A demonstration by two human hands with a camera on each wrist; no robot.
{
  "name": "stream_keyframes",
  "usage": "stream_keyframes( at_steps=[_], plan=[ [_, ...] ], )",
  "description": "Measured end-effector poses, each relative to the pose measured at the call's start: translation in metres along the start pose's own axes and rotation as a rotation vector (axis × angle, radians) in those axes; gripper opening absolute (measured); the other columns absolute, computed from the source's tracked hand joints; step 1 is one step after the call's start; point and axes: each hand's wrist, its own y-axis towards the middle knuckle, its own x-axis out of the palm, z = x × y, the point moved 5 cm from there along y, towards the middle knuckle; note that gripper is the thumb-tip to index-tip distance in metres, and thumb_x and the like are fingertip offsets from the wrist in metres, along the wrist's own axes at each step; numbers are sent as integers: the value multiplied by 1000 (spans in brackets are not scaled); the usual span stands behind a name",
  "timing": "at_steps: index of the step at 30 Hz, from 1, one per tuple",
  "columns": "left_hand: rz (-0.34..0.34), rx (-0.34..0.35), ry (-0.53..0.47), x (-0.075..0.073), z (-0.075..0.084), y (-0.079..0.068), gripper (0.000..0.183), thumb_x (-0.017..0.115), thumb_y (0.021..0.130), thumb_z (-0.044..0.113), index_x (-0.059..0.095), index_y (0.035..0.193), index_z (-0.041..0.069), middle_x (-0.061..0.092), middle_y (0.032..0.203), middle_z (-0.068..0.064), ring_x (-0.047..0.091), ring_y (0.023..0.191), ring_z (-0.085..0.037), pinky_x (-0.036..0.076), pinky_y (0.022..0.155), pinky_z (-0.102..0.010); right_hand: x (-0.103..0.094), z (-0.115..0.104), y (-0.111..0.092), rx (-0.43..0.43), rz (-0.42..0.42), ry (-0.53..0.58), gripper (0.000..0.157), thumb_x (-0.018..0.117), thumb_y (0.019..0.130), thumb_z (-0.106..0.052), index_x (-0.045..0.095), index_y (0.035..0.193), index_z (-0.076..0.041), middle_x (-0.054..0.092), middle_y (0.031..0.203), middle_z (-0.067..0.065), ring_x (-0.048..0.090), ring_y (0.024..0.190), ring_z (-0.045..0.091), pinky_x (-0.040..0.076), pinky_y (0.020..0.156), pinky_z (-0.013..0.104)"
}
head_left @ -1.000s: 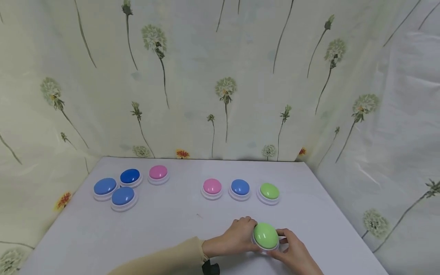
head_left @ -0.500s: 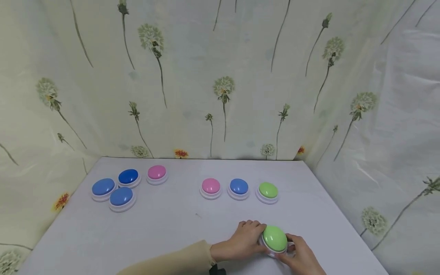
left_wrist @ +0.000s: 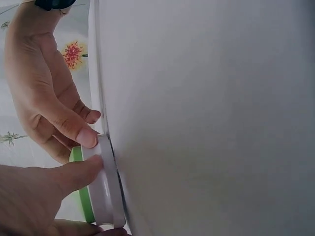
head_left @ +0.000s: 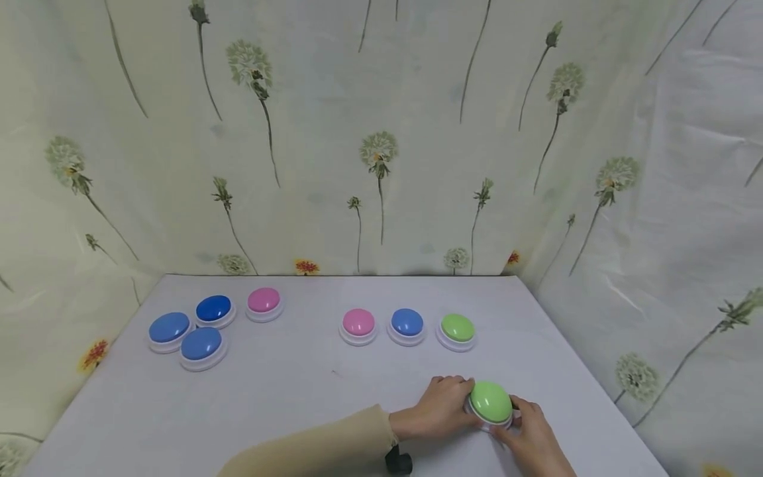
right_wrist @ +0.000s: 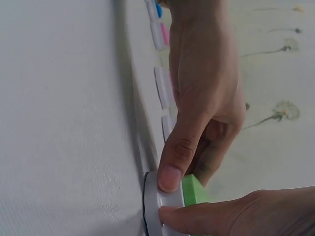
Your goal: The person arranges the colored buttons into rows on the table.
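Both of my hands hold one push button with a green dome (head_left: 491, 401) and a white round base, near the front right of the white table. From the left, my left hand (head_left: 440, 405) grips its rim, thumb low and fingers on the far side. My right hand (head_left: 533, 437) grips the opposite side, thumb at the front of the base. In the left wrist view both thumbs press the white base (left_wrist: 104, 191), which is at the tabletop or just above it. The right wrist view shows the green dome (right_wrist: 193, 190) partly hidden by fingers.
Behind the hands stand a pink button (head_left: 359, 322), a blue button (head_left: 407, 322) and another green button (head_left: 457, 328) in a row. At the far left are a second pink button (head_left: 263, 300) and several blue buttons (head_left: 201, 343). A flower-printed curtain (head_left: 322, 132) surrounds the table (head_left: 286, 397).
Both hands have moved right across the table with the green button between them. The head view has turned slightly right, so the other buttons appear shifted left.
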Motion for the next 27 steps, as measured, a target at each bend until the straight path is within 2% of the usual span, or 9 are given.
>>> stream_keyframes(
  at_steps=[4,7,11,14,20,24,27],
  plan=[
    [16,-10,-15,6,0,11,64,71,83,46,56,132,8,64,127,-1,61,112,-9,46,92,-29,-4,8,8,28,4,20,73,76,81,-28,44,132,13,52,118,31,61,98,33,52,80,49],
    [0,-27,-32,9,2,20,66,69,86,44,52,136,5,62,131,-3,59,117,-11,47,95,-31,-10,13,14,22,17,30,70,73,83,-25,43,131,16,52,116,34,62,99,39,55,77,45],
    [-61,-22,-22,11,8,30,69,68,88,39,45,141,1,55,139,-8,53,127,-13,45,102,-28,-21,20,25,22,61,33,63,70,86,-18,44,127,21,57,110,35,63,98,43,56,77,44],
    [-130,-8,-3,15,13,36,74,67,89,40,38,144,-2,48,145,-12,45,134,-15,39,108,-24,-28,26,34,32,99,36,57,68,86,-15,46,124,22,61,105,34,65,95,42,56,75,45],
    [-262,-59,-10,28,18,49,84,61,91,49,27,150,0,31,155,-15,28,145,-19,27,115,-24,-33,35,56,38,144,45,49,65,86,-13,52,120,19,63,108,35,64,97,45,55,72,46],
    [-283,-46,39,35,15,63,85,56,92,54,24,151,2,24,158,-15,22,147,-19,23,117,-24,-34,39,71,34,187,65,45,63,86,-11,54,119,18,63,108,35,62,98,47,55,73,47],
    [-274,-40,78,37,10,72,83,50,94,57,24,152,4,21,159,-13,19,148,-18,21,118,-24,-35,41,81,39,213,81,45,60,87,-11,54,120,19,63,108,35,62,99,47,54,75,48]
  ],
)
